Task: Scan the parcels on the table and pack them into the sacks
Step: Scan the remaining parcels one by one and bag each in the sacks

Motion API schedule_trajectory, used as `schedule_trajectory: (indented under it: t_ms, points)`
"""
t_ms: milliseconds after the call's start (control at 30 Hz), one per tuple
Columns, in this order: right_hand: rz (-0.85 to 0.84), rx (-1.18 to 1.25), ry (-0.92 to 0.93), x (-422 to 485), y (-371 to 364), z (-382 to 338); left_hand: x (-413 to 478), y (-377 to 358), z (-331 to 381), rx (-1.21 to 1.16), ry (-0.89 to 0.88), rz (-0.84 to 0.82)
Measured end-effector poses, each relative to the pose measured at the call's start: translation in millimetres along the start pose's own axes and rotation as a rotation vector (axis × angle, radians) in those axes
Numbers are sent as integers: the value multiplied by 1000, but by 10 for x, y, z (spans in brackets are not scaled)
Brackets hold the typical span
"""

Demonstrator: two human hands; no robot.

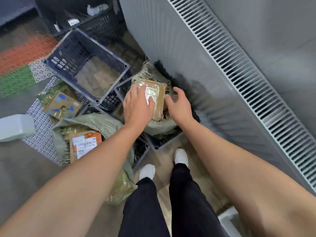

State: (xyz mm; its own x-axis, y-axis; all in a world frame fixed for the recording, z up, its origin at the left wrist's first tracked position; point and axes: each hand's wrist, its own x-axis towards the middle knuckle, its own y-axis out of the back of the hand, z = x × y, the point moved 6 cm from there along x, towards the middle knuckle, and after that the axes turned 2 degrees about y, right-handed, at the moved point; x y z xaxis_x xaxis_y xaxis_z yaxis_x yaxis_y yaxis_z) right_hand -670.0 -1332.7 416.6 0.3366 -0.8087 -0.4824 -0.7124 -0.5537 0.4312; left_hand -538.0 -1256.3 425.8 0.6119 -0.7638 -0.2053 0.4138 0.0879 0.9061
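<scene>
Forearms [95, 161] outstretched; left hand [136, 106] flat on parcel [159, 100]; right hand [180, 104] curled.

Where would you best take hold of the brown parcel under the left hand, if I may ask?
Probably by its long side edges, from above: the brown parcel lies flat, label up, in the open sack. The left hand rests on its left part; the right hand hovers beside the right edge.

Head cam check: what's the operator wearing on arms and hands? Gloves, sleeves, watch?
Nothing in view: left hand and right hand are ungloved, no rings, watch or bands visible; both forearms bare to the frame edge, no sleeves showing. Below: black trousers, white shoes.
</scene>
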Motion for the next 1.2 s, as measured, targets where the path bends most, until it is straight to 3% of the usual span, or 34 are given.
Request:
schedule_trajectory:
  t_ms: [100, 267, 500, 800, 1000, 1200]
  points:
    - [75, 35, 41, -334, 360, -367, -119, 376, 322, -77, -71, -5]
    - [277, 103, 86, -1057, 1144, -824, -522, 1034, 1132, -181, -361, -28]
    - [633, 152, 54, -2523, 2411, -658, -1424, 1487, 2473, -269, -702, -133]
    - [1054, 277, -161, -4884, 3394, 632, -3940, 1040, 3796, -252, -1180, -375]
    - [1253, 394, -330, -6641, 3355, 1761, -5830, 530, 3928, -190, -1359, -541]
    - [1351, 457, -493, -8289, 3094, 2858, -7658, 7, 3748, -98, -1452, -679]
